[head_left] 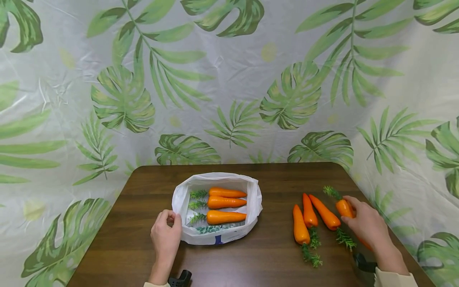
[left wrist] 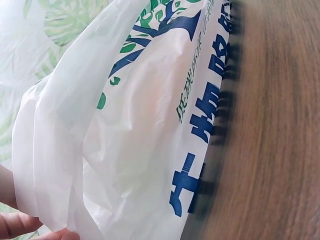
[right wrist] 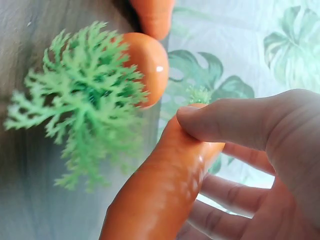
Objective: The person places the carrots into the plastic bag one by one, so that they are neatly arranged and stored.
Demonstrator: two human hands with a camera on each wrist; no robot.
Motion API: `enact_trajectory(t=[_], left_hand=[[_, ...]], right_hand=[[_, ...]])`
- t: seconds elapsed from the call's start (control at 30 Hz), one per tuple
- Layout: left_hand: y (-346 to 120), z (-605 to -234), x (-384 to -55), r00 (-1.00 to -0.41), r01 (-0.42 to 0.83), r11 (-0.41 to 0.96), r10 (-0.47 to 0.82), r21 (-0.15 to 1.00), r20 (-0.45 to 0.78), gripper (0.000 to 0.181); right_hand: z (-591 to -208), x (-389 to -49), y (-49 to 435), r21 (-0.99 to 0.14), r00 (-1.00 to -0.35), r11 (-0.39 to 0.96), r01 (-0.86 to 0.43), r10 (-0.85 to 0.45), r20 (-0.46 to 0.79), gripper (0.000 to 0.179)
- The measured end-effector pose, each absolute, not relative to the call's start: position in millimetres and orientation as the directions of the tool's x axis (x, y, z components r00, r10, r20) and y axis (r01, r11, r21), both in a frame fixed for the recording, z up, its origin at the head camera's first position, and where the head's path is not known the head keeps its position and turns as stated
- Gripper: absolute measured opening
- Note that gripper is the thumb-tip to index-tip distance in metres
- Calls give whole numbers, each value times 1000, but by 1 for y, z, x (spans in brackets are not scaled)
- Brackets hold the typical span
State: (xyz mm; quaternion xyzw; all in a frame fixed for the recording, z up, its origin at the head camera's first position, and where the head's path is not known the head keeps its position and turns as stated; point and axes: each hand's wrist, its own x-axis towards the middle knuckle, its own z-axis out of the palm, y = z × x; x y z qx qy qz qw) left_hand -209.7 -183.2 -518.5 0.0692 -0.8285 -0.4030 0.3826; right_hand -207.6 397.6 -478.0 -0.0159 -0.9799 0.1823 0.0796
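Note:
In the head view my left hand (head_left: 165, 234) pinches the near-left rim of a white plastic bag (head_left: 255, 201), which stands with its mouth spread wide. Three orange carrots (head_left: 226, 217) with green tops lie side by side inside it. At the right of the table my right hand (head_left: 371, 227) grips another carrot (head_left: 344, 208), its leafy top pointing away from me. The right wrist view shows the thumb laid across this carrot (right wrist: 155, 185), with fingers behind it. Blue and green print covers the bag's side (left wrist: 125, 130) in the left wrist view.
Three more carrots (head_left: 300, 227) lie on the brown wooden table (head_left: 143, 191) between the bag and my right hand, green tops toward me. A leaf-patterned curtain (head_left: 229, 79) hangs behind the table's far edge and along its sides.

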Motion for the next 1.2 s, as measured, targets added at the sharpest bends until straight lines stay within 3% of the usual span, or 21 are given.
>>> enact_trajectory(t=[1.2], left_hand=[[-183,-519,-209,-699,194,660,-426,726,574,16]], right_hand=[[-446,-219,342,-413,-971,906,-94,7,237,71]])
